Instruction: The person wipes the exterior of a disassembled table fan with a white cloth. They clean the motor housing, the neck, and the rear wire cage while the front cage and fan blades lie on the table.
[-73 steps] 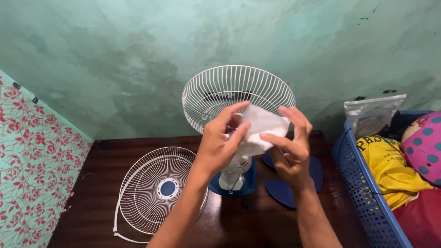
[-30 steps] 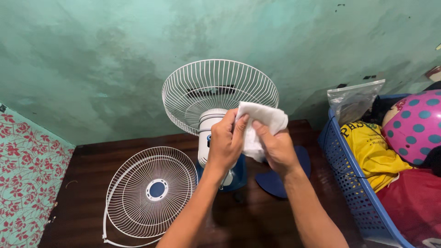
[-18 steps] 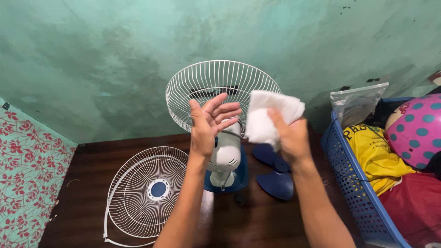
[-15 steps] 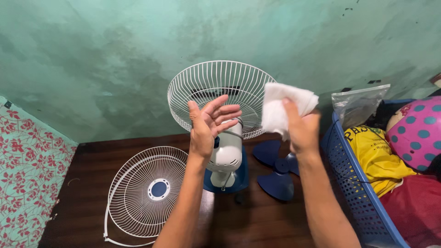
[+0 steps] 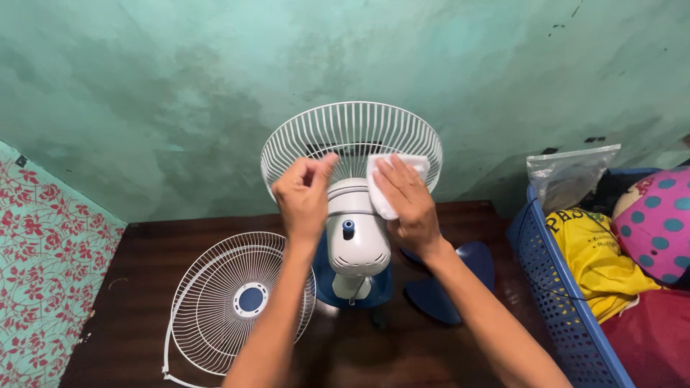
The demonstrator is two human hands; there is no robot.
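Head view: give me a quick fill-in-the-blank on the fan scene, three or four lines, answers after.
1. The right hand presses a white ____ against the fan's motor housing.
2. The detached front grille lies on the dark wooden table to the ____ of the fan's base.
3. The loose fan blade lying on the table is coloured ____.
4. The blue basket holds a ____ garment beside a dotted ball.

Missing words: cloth; left; blue; yellow
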